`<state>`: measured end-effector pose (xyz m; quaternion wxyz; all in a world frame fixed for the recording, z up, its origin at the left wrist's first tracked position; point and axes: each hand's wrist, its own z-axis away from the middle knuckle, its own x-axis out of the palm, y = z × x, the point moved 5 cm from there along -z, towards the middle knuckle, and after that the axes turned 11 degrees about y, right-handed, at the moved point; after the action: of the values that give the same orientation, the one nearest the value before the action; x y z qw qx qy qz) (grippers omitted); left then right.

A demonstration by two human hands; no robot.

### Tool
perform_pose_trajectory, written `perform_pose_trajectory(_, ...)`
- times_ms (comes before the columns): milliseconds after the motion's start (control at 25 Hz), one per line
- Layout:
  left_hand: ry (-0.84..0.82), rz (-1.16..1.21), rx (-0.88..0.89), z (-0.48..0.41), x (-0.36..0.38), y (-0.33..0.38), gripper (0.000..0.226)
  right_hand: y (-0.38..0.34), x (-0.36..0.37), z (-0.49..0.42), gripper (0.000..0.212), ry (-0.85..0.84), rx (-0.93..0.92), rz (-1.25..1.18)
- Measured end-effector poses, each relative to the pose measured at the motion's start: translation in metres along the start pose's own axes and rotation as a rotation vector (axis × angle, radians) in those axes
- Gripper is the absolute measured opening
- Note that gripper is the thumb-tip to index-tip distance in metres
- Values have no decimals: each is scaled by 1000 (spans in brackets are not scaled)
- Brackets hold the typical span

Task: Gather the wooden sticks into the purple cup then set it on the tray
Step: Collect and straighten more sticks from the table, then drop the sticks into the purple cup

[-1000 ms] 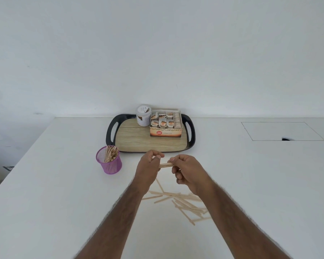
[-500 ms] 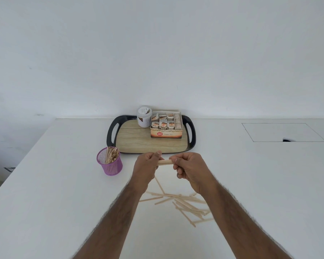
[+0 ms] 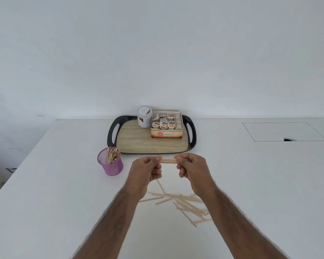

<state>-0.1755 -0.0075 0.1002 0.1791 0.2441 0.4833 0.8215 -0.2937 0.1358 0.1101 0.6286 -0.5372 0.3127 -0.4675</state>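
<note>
Wooden sticks [image 3: 168, 160] in a small bundle span between left hand [image 3: 147, 171] and right hand [image 3: 192, 171], each grip pinched on one end, hiding the tips. Loose sticks [image 3: 183, 202] lie on the table [image 3: 45, 202], partly behind the right forearm [image 3: 238, 221]. Purple cup [image 3: 111, 168], holding sticks, stands beside the tray [image 3: 112, 135].

On the black-handled tray with a wood-grain floor [image 3: 135, 144], a white round jar [image 3: 144, 118] and an open cardboard box of tea sachets [image 3: 166, 130] fill the back; bare floor shows along its front and left. The purple mesh cup [image 3: 110, 165] stands on the white table [image 3: 64, 202] near the tray's front-left corner. A strip of table separates it from the left hand [image 3: 144, 169], which with the right hand [image 3: 193, 171] pinches a bundle of flat wooden sticks [image 3: 168, 160] before the tray's front rim.
</note>
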Motion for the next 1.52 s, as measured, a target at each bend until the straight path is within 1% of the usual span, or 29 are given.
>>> perform_pose_trajectory(160,8,11,26,1,-2,-3,17,3,0,-3,11,-25,-9,8)
perform_pose_trajectory(280,26,-48,70,0,-6,2,14,9,3,-1,11,-98,21,-2)
perform_pose_trajectory(360,48,-104,93,-2,-12,7,12,14,5,-2,14,-108,9,80)
perform_pose_trajectory(400,62,-126,107,-3,-18,11,11,17,3,-5,21,-74,-34,168)
perform_pose_trajectory(480,115,-157,156,-7,-36,26,11,22,-13,-11,36,71,-201,455)
perform_pose_trajectory(560,214,-211,236,-12,-68,50,12,34,-43,-13,38,233,-412,823)
perform_pose_trajectory(600,278,-248,282,-14,-88,65,11,45,-60,-14,42,269,-475,992)
perform_pose_trajectory(640,353,-299,335,-15,-110,82,10,62,-75,-14,52,266,-481,1135)
perform_pose_trajectory(680,429,-366,391,-15,-131,98,10,81,-89,-13,62,243,-440,1240)
perform_pose_trajectory(760,555,-497,495,-14,-163,127,11,115,-109,-9,79,213,-344,1305)
perform_pose_trajectory(840,614,-617,573,-15,-178,146,14,133,-113,-4,87,207,-349,1371)
perform_pose_trajectory(960,587,-887,634,-29,-172,156,16,137,-106,1,93,218,-392,1422)
perform_pose_trajectory(1040,576,-1134,638,-42,-162,154,18,137,-101,2,93,210,-398,1435)
perform_pose_trajectory(1120,577,-1294,622,-53,-153,147,19,138,-99,2,92,199,-393,1454)
perform_pose_trajectory(1400,380,-1631,526,-80,-120,110,12,136,-99,2,92,209,-396,1444)
perform_pose_trajectory(1520,340,-1595,487,-88,-119,104,18,134,-97,3,94,205,-384,1445)
